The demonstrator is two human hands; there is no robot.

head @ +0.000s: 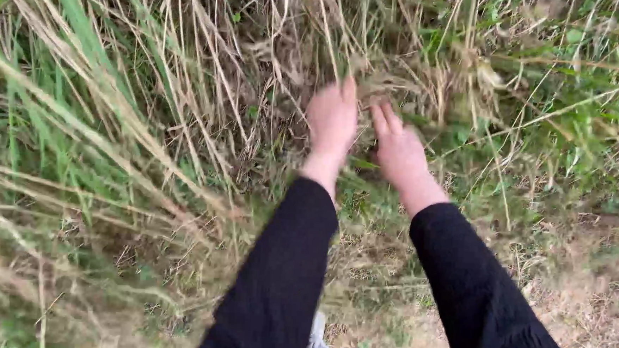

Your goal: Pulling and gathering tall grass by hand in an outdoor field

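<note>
Both arms in black sleeves (283,278) reach forward into tall grass; left hand (332,122) and right hand (399,152) near each other, backs up, fingers pointing away into a clump of dry straw-coloured stalks (310,33); motion blur, so cannot tell whether either hand grips any stalks; fingertips seem to touch the base of the clump; green blades (60,76) lean across the left side; mixed green weeds (574,117) on the right; patchy bare ground (592,309) with dry litter lower right; light-coloured shoe (318,344) shows between the sleeves at bottom edge
</note>
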